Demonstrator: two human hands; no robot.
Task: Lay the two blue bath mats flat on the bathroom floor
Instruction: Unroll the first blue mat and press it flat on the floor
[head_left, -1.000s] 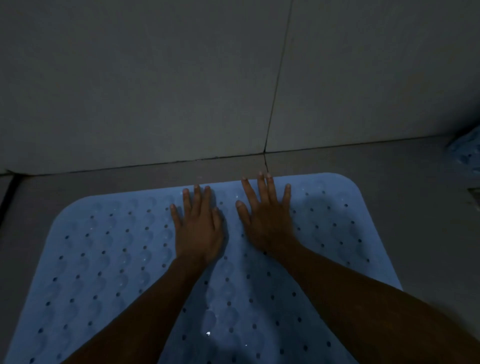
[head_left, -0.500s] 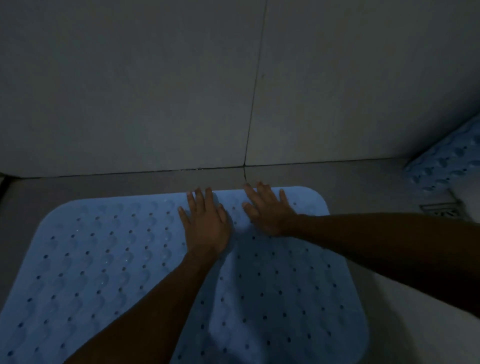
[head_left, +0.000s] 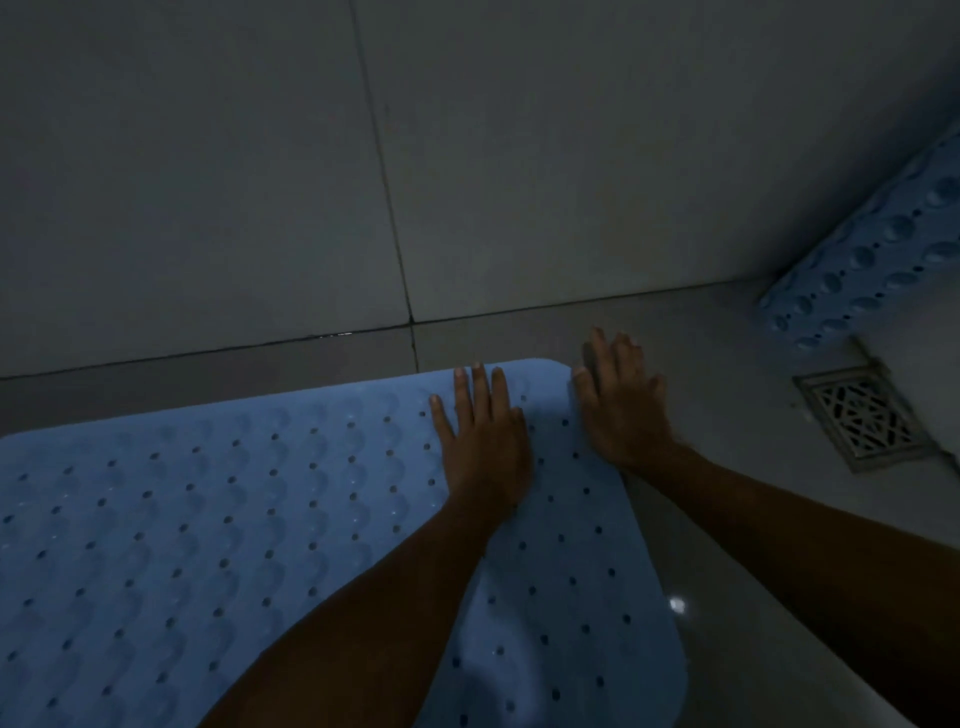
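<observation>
One blue bath mat (head_left: 208, 519), perforated and with rounded corners, lies flat on the grey tiled floor across the lower left. My left hand (head_left: 480, 441) rests palm down on it near its far right corner, fingers spread. My right hand (head_left: 621, 410) lies flat at that corner, partly on the mat's right edge and partly on the floor. A second blue bath mat (head_left: 872, 260) sits folded or rolled at the far right, against the wall.
A grey tiled wall (head_left: 260, 182) rises just beyond the mat's far edge. A square metal floor drain (head_left: 862, 413) is set in the floor right of my right hand. Bare wet floor (head_left: 727, 597) runs along the mat's right side.
Both hands have slid rightward along the mat's far edge, from its middle to its right corner. The view has swung right, bringing the second mat and the drain into sight.
</observation>
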